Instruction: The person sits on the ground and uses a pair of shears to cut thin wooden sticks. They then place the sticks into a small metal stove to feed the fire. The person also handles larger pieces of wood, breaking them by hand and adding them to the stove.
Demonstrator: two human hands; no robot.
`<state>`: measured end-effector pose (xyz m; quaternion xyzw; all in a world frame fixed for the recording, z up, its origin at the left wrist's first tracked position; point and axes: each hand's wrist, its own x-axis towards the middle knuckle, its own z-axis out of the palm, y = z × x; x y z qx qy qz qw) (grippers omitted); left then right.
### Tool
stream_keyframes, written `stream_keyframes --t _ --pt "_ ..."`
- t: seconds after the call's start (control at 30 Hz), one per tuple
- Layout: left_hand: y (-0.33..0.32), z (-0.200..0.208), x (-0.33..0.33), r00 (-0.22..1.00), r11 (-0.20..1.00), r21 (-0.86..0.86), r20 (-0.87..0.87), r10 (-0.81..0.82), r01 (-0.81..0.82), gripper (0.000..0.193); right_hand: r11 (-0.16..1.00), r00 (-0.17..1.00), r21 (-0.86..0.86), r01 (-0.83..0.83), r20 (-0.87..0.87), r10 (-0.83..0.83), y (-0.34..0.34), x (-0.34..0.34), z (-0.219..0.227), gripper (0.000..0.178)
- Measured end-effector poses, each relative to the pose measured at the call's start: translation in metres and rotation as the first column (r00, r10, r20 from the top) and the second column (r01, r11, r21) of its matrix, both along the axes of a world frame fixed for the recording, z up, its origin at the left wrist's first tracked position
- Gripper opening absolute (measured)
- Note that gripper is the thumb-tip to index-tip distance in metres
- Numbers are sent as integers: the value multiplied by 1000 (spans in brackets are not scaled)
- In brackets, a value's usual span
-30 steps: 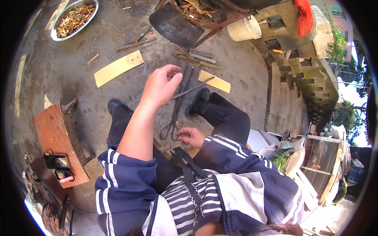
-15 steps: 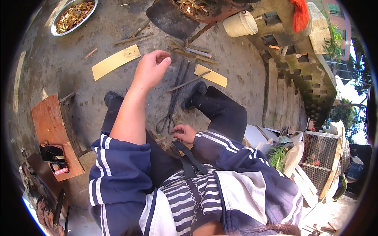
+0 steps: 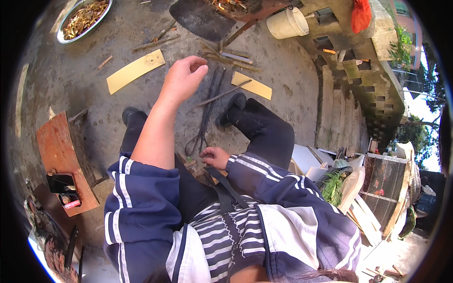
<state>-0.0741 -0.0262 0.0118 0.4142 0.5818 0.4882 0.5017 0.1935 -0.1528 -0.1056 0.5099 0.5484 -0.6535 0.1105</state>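
Note:
My left hand (image 3: 183,80) reaches forward above the concrete floor, its fingers loosely bent and the thumb apart from them; nothing shows in it. Close to my lap, my right hand (image 3: 215,157) has its fingers curled together, and whatever they may hold is hidden. Just beyond that hand are the looped handles of long dark metal tongs (image 3: 206,113), which lie on the floor between my feet. A thin stick (image 3: 224,93) crosses the tongs and the edge of a short yellow board (image 3: 252,86). A longer yellow board (image 3: 136,71) lies left of my left hand.
Several sticks (image 3: 231,60) lie beneath a fire pan (image 3: 259,12) at the top. Beside it stands a white bucket (image 3: 287,24). A metal basin (image 3: 61,37) of dry chips is far left, above a low wooden stool (image 3: 56,146). Steps (image 3: 332,113) rise at the right.
My left hand has shifted very slightly right and up, its fingers still bent. My right hand has moved a little left. The floor things keep their places; the view has shifted slightly.

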Motion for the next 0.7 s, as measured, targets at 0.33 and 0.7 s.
stream_keyframes --t 0.33,0.7 --pt "4 -2 2 1000 1000 -13 -20 -8 8 29 1000 1000 -31 1 26 0 2 -6 -3 24" --pt "4 -2 2 1000 1000 -29 -30 -4 4 29 999 1000 -41 -5 5 6 3 -6 -5 24"
